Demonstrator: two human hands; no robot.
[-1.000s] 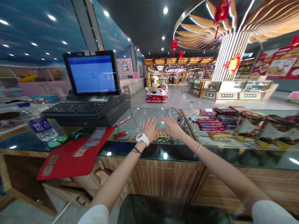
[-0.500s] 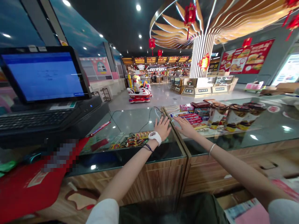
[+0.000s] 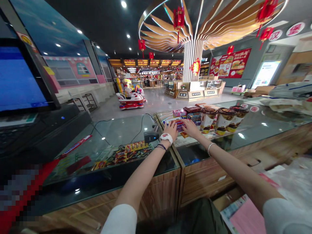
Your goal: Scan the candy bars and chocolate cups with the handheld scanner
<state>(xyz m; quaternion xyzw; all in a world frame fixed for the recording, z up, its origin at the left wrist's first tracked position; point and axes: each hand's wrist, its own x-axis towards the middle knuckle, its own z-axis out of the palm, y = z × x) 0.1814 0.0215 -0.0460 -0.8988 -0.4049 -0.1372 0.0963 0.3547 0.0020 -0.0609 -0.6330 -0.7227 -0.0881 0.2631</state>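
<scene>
A small stack of red and blue wrapped snack bars (image 3: 179, 125) lies on the glass counter between my hands. My left hand (image 3: 172, 129), with a white watch at the wrist, rests at the stack's left end, fingers spread. From the right my right hand (image 3: 191, 128) reaches over the other end, fingers apart and slightly bent. Both seem to touch the wrappers, without a visible grip; some fingertips are hard to make out. Just left of my left hand stands a black scanner (image 3: 151, 136) with a blue light.
Several tall snack cups (image 3: 223, 121) and small boxes (image 3: 192, 116) stand right of my hands. A monitor (image 3: 21, 76) is at far left. One long red-wrapped bar (image 3: 76, 145) lies on the left glass. Packets (image 3: 124, 154) show near the front of the left counter.
Both hands have come down onto the red and blue bars, from above the seam between the counters. My view has turned right, and the scanner now shows beside my left hand.
</scene>
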